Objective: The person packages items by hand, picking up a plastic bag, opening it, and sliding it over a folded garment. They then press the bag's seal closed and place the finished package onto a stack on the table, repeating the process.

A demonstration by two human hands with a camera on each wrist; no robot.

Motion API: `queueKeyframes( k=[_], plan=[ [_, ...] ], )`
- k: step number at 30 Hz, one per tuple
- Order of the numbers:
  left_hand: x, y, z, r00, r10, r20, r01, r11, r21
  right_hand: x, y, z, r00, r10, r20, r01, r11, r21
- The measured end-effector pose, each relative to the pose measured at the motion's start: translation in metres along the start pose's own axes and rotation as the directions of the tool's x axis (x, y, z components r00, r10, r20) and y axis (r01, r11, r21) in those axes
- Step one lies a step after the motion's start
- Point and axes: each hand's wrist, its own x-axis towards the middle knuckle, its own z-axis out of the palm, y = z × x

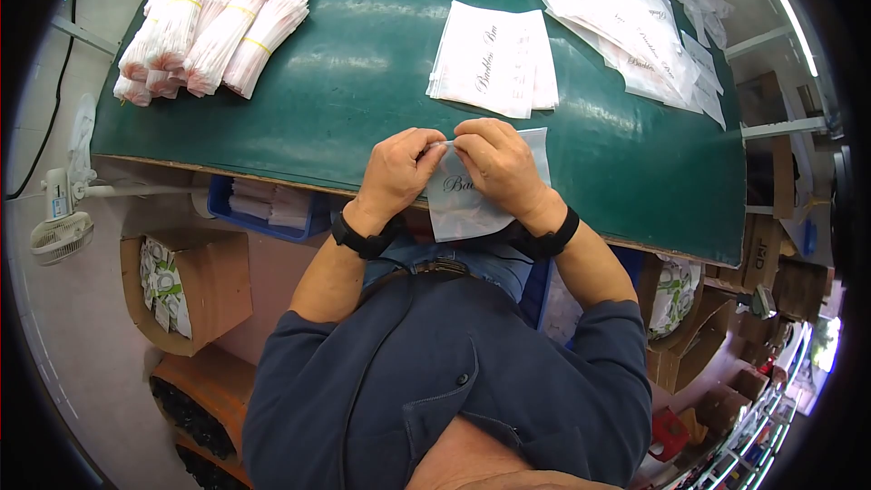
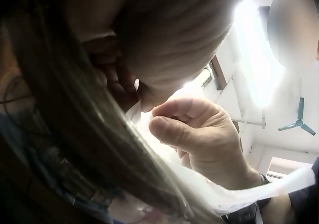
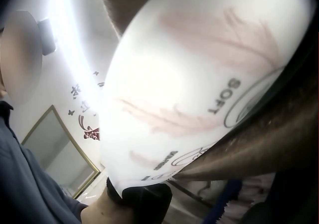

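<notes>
A white, translucent plastic bag [image 1: 463, 209] with black script lettering hangs at the near table edge, in front of the person's waist. Near one end of its upper edge, the left hand [image 1: 396, 168] pinches it between thumb and fingers. Close beside it, the right hand [image 1: 499, 163] grips the same edge, with the two thumbs almost together. Across the left wrist view the right hand [image 2: 204, 134] appears with thumb and forefinger meeting. Pink feather prints and the word SOFT show on the bag [image 3: 194, 69] in the right wrist view, where it hides most of the hands.
A small stack of printed bags [image 1: 490, 59] lies on the green table [image 1: 363, 63] just beyond the hands. Banded bundles of bags [image 1: 213, 27] are piled at far left, loose bags [image 1: 626, 27] at far right. Below the table edge is a blue bin [image 1: 272, 209].
</notes>
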Motion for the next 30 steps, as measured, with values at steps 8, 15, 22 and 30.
queueKeyframes(
  k=[8,15,22,30],
  plan=[
    [-0.001,-0.001,-0.001,1.0,0.01,-0.006,-0.01,1.0,-0.003,-0.002,0.0,0.0,0.992,0.078,0.101,-0.078,0.997,-0.001],
    [-0.015,-0.002,-0.018,0.991,-0.12,0.053,0.127,0.979,-0.16,-0.004,0.022,-0.049,0.958,0.064,0.278,-0.02,0.987,-0.159],
    [0.016,0.057,-0.028,0.91,0.384,0.155,-0.411,0.882,0.228,0.027,0.012,-0.07,0.91,-0.057,0.411,0.151,0.968,-0.199],
    [0.042,0.046,-0.025,0.754,-0.157,0.638,0.053,0.982,0.179,0.043,0.007,-0.076,0.933,-0.139,0.331,0.175,0.981,-0.079]
  ],
)
